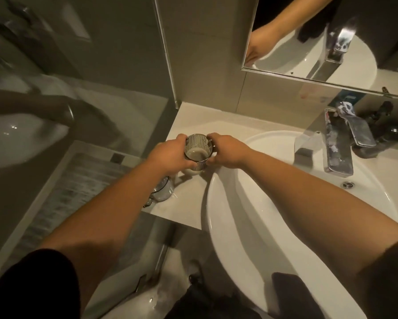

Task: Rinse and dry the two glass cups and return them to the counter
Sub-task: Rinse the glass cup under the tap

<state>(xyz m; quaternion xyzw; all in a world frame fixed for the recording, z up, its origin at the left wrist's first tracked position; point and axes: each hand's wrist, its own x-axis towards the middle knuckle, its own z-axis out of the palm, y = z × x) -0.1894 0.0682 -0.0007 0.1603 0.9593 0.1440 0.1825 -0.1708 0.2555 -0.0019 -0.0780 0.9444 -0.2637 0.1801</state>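
Glass cup (198, 150), ribbed and upright, sits between both hands above the desk (188, 118), at nine o'clock of the basin (274, 203). Left hand (170, 155) curls round its nine o'clock side, a firm grip; right hand (228, 149) wraps its three o'clock side, fingers bent onto the rim. Second glass cup (162, 189) stands on the desk at seven o'clock of the first, partly hidden under the left forearm. Faucet (338, 143) rises at three o'clock, dark bottles (389, 132) beside it, mirror (331, 35) at one o'clock. Both arms stretch forward, nearly straight.
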